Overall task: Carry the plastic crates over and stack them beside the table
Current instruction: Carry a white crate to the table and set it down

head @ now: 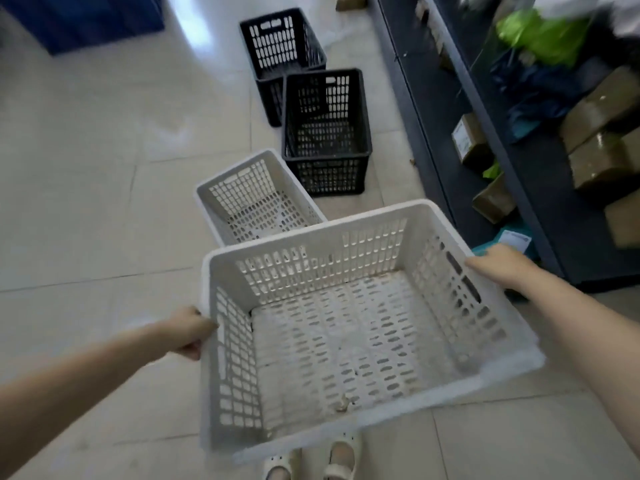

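Observation:
I hold a white slotted plastic crate in the air in front of me, empty and slightly tilted. My left hand grips its left side wall near the rim. My right hand grips the right rim by the handle slot. Just beyond it a second white crate sits on the floor. Farther off, a black crate stands on the floor, and another black crate stands behind it.
A dark shelving unit with brown parcels and green and blue bags runs along the right. A blue block stands at the far left. Pale floor tiles stretch to the left. My feet in pale shoes show below the crate.

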`<state>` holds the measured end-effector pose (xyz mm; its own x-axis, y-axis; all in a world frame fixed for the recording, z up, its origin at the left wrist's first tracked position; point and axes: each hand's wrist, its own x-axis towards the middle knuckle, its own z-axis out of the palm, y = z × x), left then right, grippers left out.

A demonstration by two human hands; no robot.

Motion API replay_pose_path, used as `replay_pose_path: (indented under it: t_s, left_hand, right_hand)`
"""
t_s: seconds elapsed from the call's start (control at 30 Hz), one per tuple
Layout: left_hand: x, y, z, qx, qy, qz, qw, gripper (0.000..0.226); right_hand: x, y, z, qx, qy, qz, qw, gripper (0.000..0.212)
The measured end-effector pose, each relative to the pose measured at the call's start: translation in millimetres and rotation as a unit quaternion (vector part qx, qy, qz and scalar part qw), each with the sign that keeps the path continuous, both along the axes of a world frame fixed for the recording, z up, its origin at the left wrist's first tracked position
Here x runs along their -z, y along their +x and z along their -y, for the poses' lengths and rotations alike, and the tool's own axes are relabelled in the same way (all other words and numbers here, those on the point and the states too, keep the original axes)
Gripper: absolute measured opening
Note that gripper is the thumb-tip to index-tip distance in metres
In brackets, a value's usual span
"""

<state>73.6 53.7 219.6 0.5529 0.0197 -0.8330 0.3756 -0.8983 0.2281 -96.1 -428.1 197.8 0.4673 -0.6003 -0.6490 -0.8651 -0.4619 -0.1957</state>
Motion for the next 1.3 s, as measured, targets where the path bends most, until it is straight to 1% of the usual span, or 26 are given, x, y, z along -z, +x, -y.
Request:
replay_pose_path:
  t_s: [0.07, 0.13, 0.2, 0.3, 0.4, 0.47, 0.6, 0.73, 0.83, 0.97, 1.03, 1.1, 1.23, 1.3]
  left_hand:
    - [-53.1, 14.4, 1.2, 0.014, -0.017, 0.032, 0.999, 0.030]
    - [-108.6, 25.9, 3.2, 0.024, -0.043, 0.074, 0.996, 0.031]
    - [-168.1, 39.2, 3.8, 0.036, -0.069, 0.125, 0.989, 0.030]
    - [-249.9, 62.9, -0.8, 0.065, -0.108, 0.189, 0.974, 0.035]
    - [-336.5, 72.2, -5.6, 0.102, -0.132, 0.233, 0.958, 0.027]
    - [-389.0, 69.1, -10.2, 0.125, -0.159, 0.262, 0.944, 0.024]
    - [-476.0, 53.0, -18.7, 0.158, -0.219, 0.304, 0.914, 0.030]
    - [-528.5, 24.0, -18.0, 0.205, -0.241, 0.319, 0.893, 0.023]
    - [-548.3, -10.9, 0.6, 0.259, -0.256, 0.309, 0.879, 0.024]
    - [-547.0, -69.5, 43.8, 0.317, -0.252, 0.284, 0.869, 0.017]
    - [-545.4, -105.0, 73.3, 0.352, -0.246, 0.265, 0.863, 0.019]
    - [-547.4, -146.2, 101.6, 0.378, -0.245, 0.248, 0.858, 0.021]
    - [-540.5, -249.1, 170.4, 0.424, -0.260, 0.185, 0.847, 0.024]
    - [-533.9, -299.3, 198.7, 0.450, -0.279, 0.163, 0.833, 0.022]
  right_hand:
    - [-68.0, -10.6, -6.9, 0.022, -0.009, 0.023, 0.999, 0.047]
    - [-135.2, -24.5, -18.1, 0.051, -0.022, 0.063, 0.996, 0.043]
    - [-201.1, -39.4, -34.2, 0.072, -0.031, 0.092, 0.993, 0.045]
    - [-286.9, -62.2, -56.2, 0.108, -0.023, 0.131, 0.985, 0.039]
    - [-370.2, -94.4, -93.7, 0.127, -0.055, 0.186, 0.973, 0.038]
    - [-419.5, -116.9, -122.6, 0.144, -0.077, 0.223, 0.961, 0.034]
    - [-492.8, -173.5, -177.0, 0.186, -0.117, 0.262, 0.940, 0.040]
    - [-533.5, -238.0, -223.4, 0.252, -0.154, 0.293, 0.910, 0.042]
    - [-542.4, -295.2, -244.3, 0.299, -0.146, 0.286, 0.899, 0.046]
    - [-537.6, -395.1, -259.0, 0.371, -0.089, 0.257, 0.888, 0.039]
    - [-533.0, -448.2, -263.9, 0.401, -0.080, 0.249, 0.878, 0.033]
    - [-528.4, -499.2, -269.5, 0.427, -0.080, 0.236, 0.869, 0.032]
    - [-516.1, -613.3, -276.0, 0.507, -0.089, 0.215, 0.830, 0.026]
    - [-512.0, -661.3, -276.0, 0.540, -0.097, 0.204, 0.811, 0.027]
